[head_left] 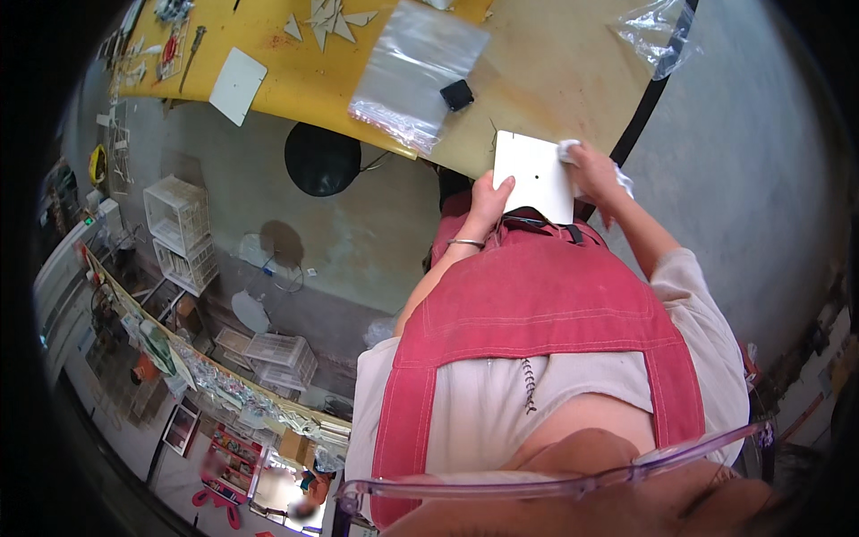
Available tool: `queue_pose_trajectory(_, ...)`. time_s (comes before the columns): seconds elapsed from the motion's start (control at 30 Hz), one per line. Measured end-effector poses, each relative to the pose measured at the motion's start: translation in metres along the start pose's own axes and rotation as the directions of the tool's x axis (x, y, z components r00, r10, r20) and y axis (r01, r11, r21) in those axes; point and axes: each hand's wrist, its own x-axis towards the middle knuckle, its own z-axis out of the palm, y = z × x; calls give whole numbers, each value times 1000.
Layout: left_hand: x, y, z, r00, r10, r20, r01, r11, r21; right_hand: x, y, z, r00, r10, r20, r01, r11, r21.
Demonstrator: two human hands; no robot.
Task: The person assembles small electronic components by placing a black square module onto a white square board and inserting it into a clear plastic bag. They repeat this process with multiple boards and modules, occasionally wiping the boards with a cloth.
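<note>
A white flat panel (530, 168) with a small dark hole near its middle is held tilted in front of my lap at the table's edge. My left hand (489, 199) grips its left edge, thumb lying on the face. Bunched in my right hand (594, 174) is a white cloth (567, 150), pressed at the panel's right edge; part of the cloth shows beyond the knuckles. Just past the panel, a small black block (457, 95) rests at the edge of a stack of clear plastic bags (407, 72).
The yellow-brown table (573, 63) holds another white panel (239, 85), white triangular pieces (333, 22), a screwdriver (192, 58) and a crumpled clear bag (658, 36). A round black stool (322, 159) stands below its near edge. White crates (179, 219) stand farther left.
</note>
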Motion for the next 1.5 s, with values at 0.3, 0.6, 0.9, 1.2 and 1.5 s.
queue_pose_trajectory(0.3,9,-18,-3,998,-41,39,42,999,-25,18,-51,23,974,-219,-53,224,968,111)
queue_pose_trajectory(0.6,3,-8,-5,996,-6,85,8,1000,-23,23,-44,15,969,-175,-172,175,984,-18)
queue_pose_trajectory(0.9,-3,11,-3,994,1,111,9,996,-89,9,-12,24,964,-170,-202,165,985,-42)
queue_pose_trajectory(1.2,1,74,-23,987,129,94,-96,951,-294,-30,46,-12,860,317,-400,-189,926,328)
queue_pose_trajectory(1.5,-21,128,-26,541,774,328,-738,251,626,-13,15,-17,826,413,-383,13,666,746)
